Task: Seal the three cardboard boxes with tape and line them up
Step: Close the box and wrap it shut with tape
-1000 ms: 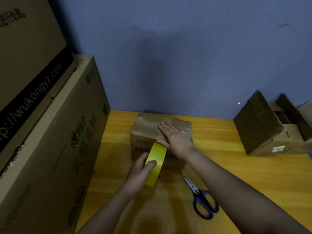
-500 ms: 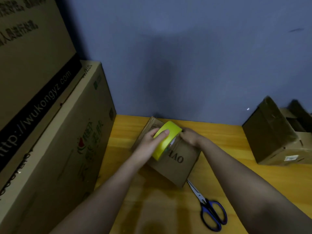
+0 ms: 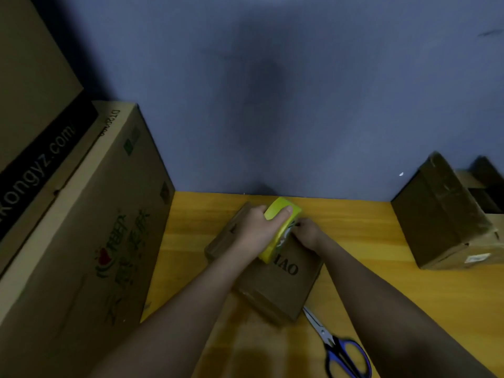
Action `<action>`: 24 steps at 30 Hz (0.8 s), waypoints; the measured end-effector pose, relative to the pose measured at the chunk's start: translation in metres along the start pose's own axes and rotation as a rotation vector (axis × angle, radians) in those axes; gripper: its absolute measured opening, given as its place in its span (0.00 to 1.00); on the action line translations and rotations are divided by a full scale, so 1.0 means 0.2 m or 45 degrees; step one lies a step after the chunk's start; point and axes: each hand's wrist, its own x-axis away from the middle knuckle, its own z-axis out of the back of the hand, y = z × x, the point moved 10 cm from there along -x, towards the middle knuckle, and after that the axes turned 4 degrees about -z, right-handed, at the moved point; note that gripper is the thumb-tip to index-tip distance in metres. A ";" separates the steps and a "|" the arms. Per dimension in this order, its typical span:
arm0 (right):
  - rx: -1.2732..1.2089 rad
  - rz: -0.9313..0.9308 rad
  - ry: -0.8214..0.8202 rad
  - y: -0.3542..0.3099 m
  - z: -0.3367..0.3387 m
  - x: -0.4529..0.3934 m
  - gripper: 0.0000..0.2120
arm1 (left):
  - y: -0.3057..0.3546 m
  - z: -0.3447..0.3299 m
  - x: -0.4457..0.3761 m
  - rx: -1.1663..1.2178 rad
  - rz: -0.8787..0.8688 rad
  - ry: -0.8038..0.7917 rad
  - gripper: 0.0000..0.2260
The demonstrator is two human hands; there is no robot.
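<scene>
Two hands: left hand (image 3: 255, 227) grips tape roll (image 3: 281, 225); right hand (image 3: 306, 234) pinches tape; wooden table (image 3: 381, 282), blue wall (image 3: 300, 105).

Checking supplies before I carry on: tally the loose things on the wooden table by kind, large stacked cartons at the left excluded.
Cardboard boxes: 2, the box under the hands and the box at the right
Yellow tape roll: 1, gripped by the left hand
Blue-handled scissors: 1
Total: 4
</scene>
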 end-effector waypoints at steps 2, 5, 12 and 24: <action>0.069 -0.006 0.060 0.03 0.00 0.00 0.15 | -0.01 0.01 0.01 -0.136 0.006 0.017 0.23; 0.106 -0.023 0.083 0.04 -0.01 0.02 0.17 | -0.03 0.05 0.07 -0.237 0.035 0.014 0.23; -0.039 -0.030 0.033 0.03 -0.03 0.04 0.21 | -0.06 0.17 0.22 -0.722 0.109 -0.076 0.22; 0.052 -0.002 0.069 0.02 -0.05 0.06 0.24 | -0.21 0.21 0.30 -1.104 0.379 -0.348 0.30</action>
